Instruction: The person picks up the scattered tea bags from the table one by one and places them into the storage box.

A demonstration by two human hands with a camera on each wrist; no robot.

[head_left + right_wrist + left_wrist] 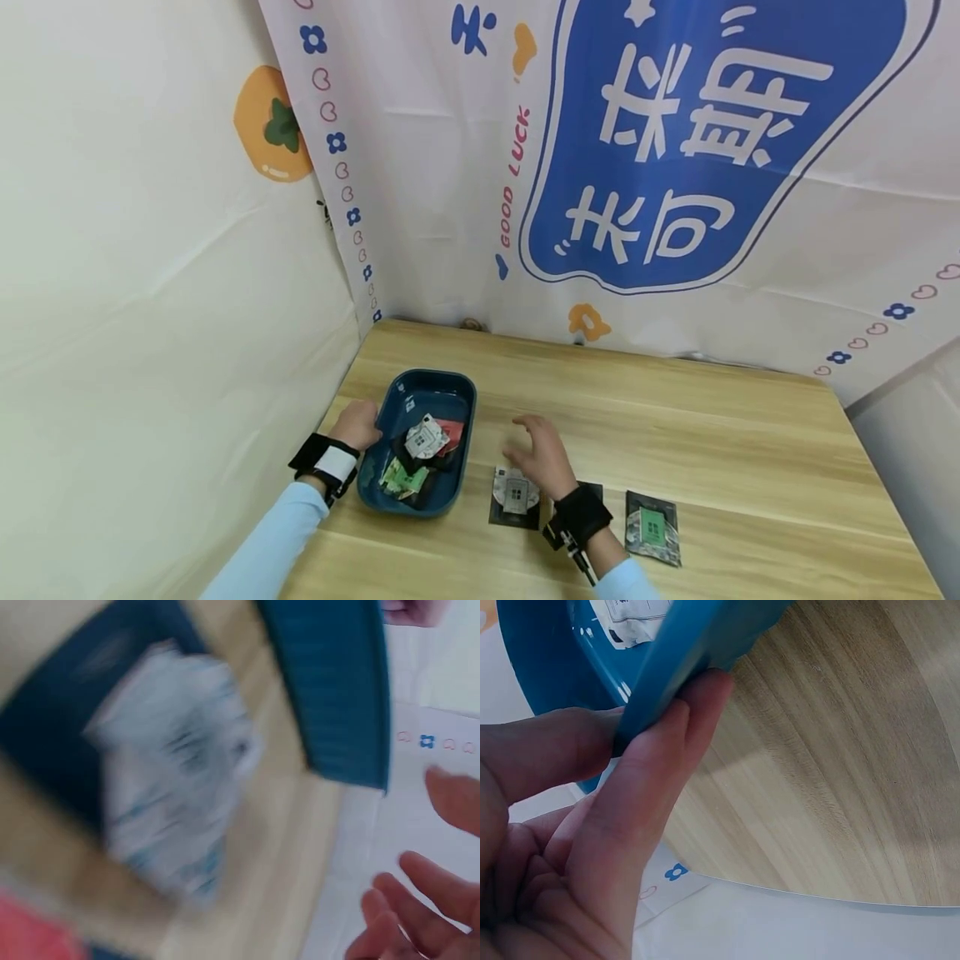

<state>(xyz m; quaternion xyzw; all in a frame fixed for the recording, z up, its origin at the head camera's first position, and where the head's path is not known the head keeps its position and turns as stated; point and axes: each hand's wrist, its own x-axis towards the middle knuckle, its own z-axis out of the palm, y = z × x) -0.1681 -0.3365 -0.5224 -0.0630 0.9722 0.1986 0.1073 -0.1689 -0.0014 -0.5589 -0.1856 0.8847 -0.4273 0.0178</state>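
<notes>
The left hand pinches the left rim of the blue tray; in the left wrist view the thumb lies on the inner side of the rim and the fingers on the outer side, so this grip is closed on the tray. The tray stands on the desk near its left edge and holds a loose heap of small packets. The right hand hovers with fingers spread and relaxed, holding nothing, just above a packet on a dark card that lies right of the tray; another card lies further right. I think the main risk is at the tray: the pinch takes only one rim, so a pull or lift could tilt it and spill packets toward the desk edge. The right wrist view is blurred, which suggests quick motion; a fast reach could brush the tray wall or push the packet off its card.
</notes>
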